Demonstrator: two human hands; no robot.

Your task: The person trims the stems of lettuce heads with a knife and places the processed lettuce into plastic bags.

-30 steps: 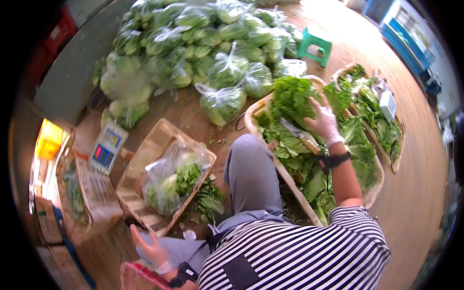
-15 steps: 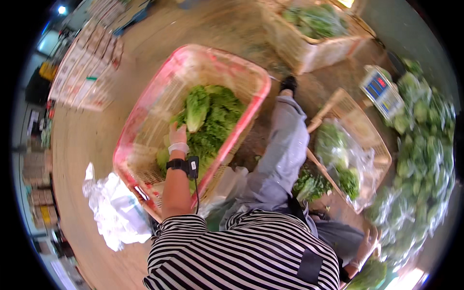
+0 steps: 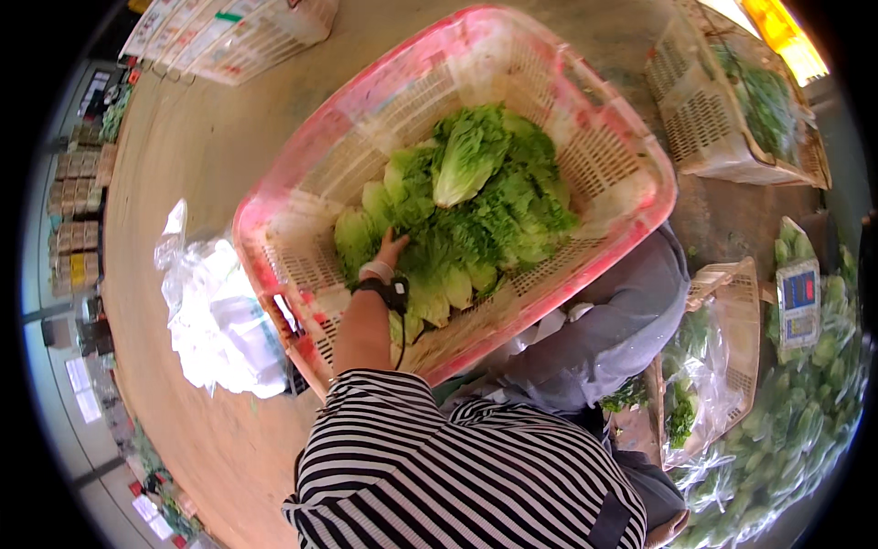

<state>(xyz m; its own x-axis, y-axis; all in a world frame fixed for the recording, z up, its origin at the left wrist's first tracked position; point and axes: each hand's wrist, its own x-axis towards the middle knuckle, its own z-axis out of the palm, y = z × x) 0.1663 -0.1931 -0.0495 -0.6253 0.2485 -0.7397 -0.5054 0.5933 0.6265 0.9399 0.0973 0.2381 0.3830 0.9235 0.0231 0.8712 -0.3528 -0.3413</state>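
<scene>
While the hand reaches into the pink crate, the scene lays out like this:

Hand at work: one hand (image 3: 388,252) in view, reaching down from the striped sleeve into the lettuce (image 3: 466,206); which hand it is, I cannot tell from this twisted view. A black watch sits on the wrist.
Grip: fingers are buried among the leaves, so whether they clasp a head or just rest on it cannot be told.
Lettuce look: pale green ribs, frilly darker green edges, heads loosely heaped, one lying uppermost with its crinkled leaves facing up.
Lettuce place: inside the pink crate (image 3: 631,156), piled toward its middle, bare lattice floor showing around the heap.
Crates counted: one pink crate; two pale lattice baskets, one (image 3: 695,110) beyond the pink crate's far corner with greens in it, one (image 3: 732,320) beside the pink crate near the person's knee, holding bagged greens.
Plastic bags: a white crumpled heap (image 3: 215,320) just beside the pink crate's other side.
Scale: one small weighing scale (image 3: 798,300), past the nearer basket.
Bagged greens: a big pile (image 3: 805,430), too many to count.
</scene>
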